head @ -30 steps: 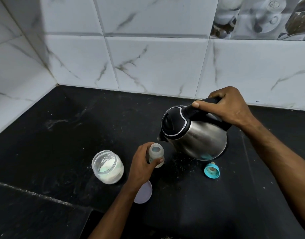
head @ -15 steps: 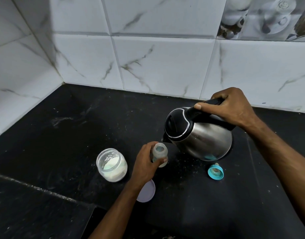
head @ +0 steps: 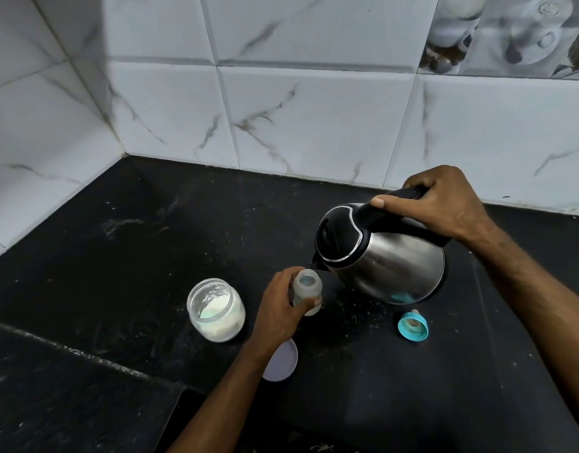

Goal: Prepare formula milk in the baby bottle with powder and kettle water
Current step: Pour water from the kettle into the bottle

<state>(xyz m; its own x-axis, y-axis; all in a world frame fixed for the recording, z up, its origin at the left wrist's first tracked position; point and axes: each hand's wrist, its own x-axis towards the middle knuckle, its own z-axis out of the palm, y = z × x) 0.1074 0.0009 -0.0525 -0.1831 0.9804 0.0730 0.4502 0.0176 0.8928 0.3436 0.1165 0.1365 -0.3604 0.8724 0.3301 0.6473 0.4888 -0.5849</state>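
Since a moment ago the kettle (head: pixel 383 256) tipped lower, spout nearly at the baby bottle (head: pixel 307 291) mouth on the desk (head: pixel 150 256). Our left hand (head: pixel 280 313) grips the bottle, our right hand (head: pixel 435 204) grips the handle; we should pour slowly and hold the bottle upright.

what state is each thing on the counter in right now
baby bottle: uncapped, upright, held by left hand
kettle: lid shut, tilted, spout at bottle mouth, gripped by right hand
powder jar: open, partly full
jar lid: off, flat
teal nipple cap: off, on counter
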